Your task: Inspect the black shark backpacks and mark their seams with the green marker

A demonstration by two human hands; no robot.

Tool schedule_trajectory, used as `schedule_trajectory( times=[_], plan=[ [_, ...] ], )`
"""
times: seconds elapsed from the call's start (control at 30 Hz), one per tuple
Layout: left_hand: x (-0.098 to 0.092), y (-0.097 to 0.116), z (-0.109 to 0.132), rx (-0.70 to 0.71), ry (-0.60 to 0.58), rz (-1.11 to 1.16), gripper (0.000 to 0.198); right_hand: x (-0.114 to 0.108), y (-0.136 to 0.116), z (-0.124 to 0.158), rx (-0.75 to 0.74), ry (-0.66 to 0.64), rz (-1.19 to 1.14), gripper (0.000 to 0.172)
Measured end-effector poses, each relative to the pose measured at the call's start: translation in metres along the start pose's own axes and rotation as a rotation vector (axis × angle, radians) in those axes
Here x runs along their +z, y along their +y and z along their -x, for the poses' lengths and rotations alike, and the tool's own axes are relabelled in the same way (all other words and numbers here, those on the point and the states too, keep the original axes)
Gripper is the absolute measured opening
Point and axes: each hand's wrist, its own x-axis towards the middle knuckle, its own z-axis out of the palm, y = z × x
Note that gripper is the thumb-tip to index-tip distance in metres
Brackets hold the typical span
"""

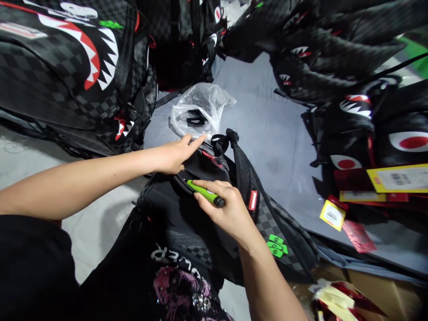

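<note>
"So, what sits closest?"

"A black shirt (113, 285) with pale lettering and a rough, glittering pink patch. Right of it, a brown cardboard box (377, 290) has shiny, crumpled scraps at its opening."

"And just beyond the shirt?"

"A black backpack (210, 236), soft and slumped, at the near edge of the table (254, 93). Its smooth dark panel gives way to grey-and-black checks, with a small red label (253, 200) on the strap and bright green stickers (277, 246) lower down."

"What are the hands doing?"

"The right hand (224, 207) is curled firmly round a lime-green pen-shaped tool (205, 193), a plump cylinder with a black end, lying over the dark panel. The left hand (172, 157) is loosely open at the backpack's top edge, two fingers stretched forward and nothing visible in its hold; whether the tucked fingers touch the fabric, I can't tell."

"Past the fingertips?"

"A clear plastic bag (216, 104), filmy and wrinkled, with a flat black tag (195, 121) showing at it. The tabletop there is smooth, dull blue-grey."

"And around that?"

"On the left, a bulging checkered backpack (50, 76) with jagged red-and-white teeth; on the right, stacked backpacks (321, 53), creased, with similar toothy mouths."
</note>
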Motion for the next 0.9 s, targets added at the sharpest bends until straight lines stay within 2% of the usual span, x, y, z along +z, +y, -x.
schedule_trajectory(
  times=[0.07,0.27,0.4,0.67,0.9],
  plan=[
    [0.000,-0.003,-0.001,-0.003,-0.008,0.007,0.102,0.005,0.002,-0.002,0.000,0.014,0.013,0.026],
    [-0.010,0.005,-0.007,-0.058,-0.134,-0.059,0.104,0.018,0.013,-0.005,0.031,0.138,0.032,0.026],
    [-0.008,0.004,-0.008,-0.035,-0.099,-0.125,0.105,0.021,0.010,-0.008,0.032,0.129,0.000,0.025],
    [-0.003,-0.001,-0.006,0.010,-0.046,-0.073,0.102,0.022,0.005,-0.015,-0.006,0.135,0.003,0.025],
    [-0.007,0.003,-0.006,-0.034,-0.114,-0.051,0.100,0.024,0.010,-0.016,-0.036,0.153,-0.033,0.024]
  ],
)
